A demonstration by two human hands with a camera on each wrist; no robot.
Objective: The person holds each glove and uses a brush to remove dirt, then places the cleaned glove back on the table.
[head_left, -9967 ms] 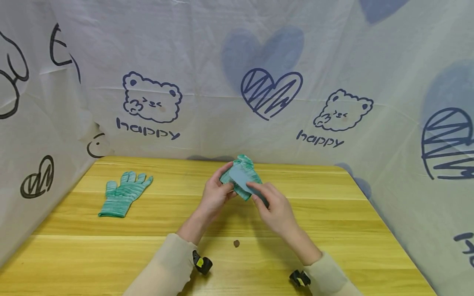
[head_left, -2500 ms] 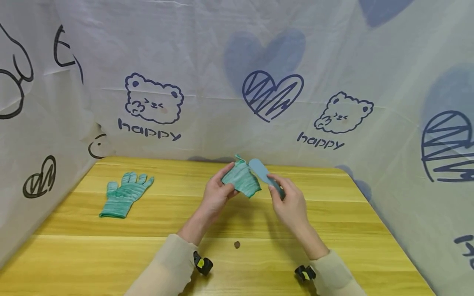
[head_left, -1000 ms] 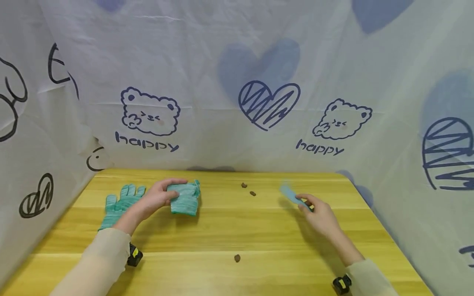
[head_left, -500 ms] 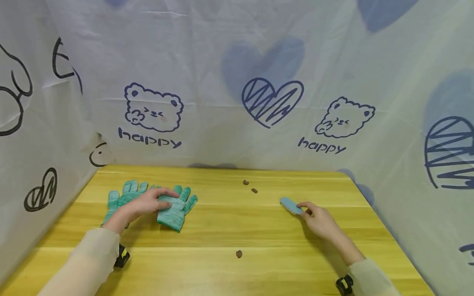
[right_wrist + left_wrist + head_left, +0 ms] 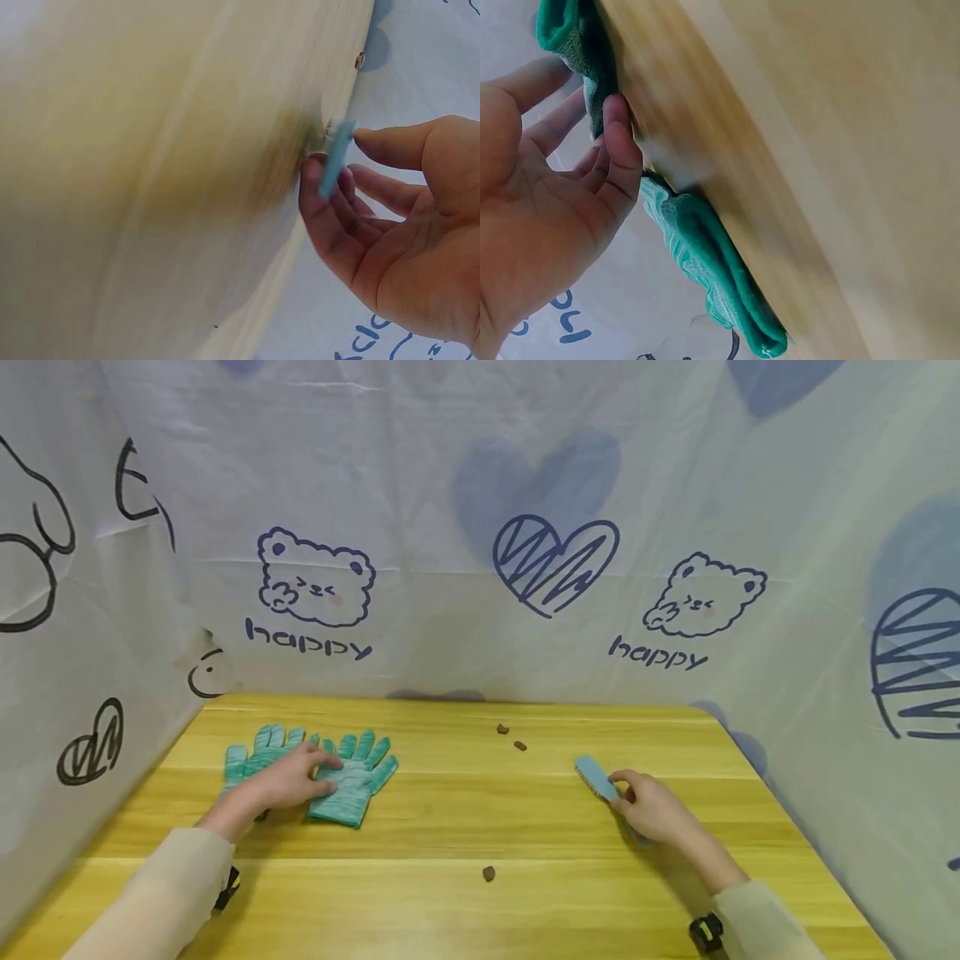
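In the head view, two green-and-white knitted gloves lie side by side at the table's left. My left hand (image 5: 292, 777) rests its fingertips and thumb on the right-hand glove (image 5: 345, 789), which lies flat with its fingers spread. Part of the left-hand glove (image 5: 255, 762) is hidden behind that hand. From the left wrist view, the fingers look loosely bent beside the glove's cuff (image 5: 559, 26). My right hand (image 5: 652, 806) pinches a light blue brush (image 5: 595, 774) with pale bristles facing down, low at the table's right. Thumb and fingers are on either side of it in the right wrist view.
Two small brown bits, one (image 5: 502, 728) slightly farther back than the other (image 5: 521, 746), lie near the table's back edge. Another brown bit (image 5: 489, 873) is nearer the front. A printed white cloth (image 5: 435, 610) hangs behind the wooden table (image 5: 450, 810) and along its sides.
The glove has gone from between both hands to the left, unfolded and laid beside the other glove. My right hand has carried the brush right and down. Two brown bits at the back have come into view.
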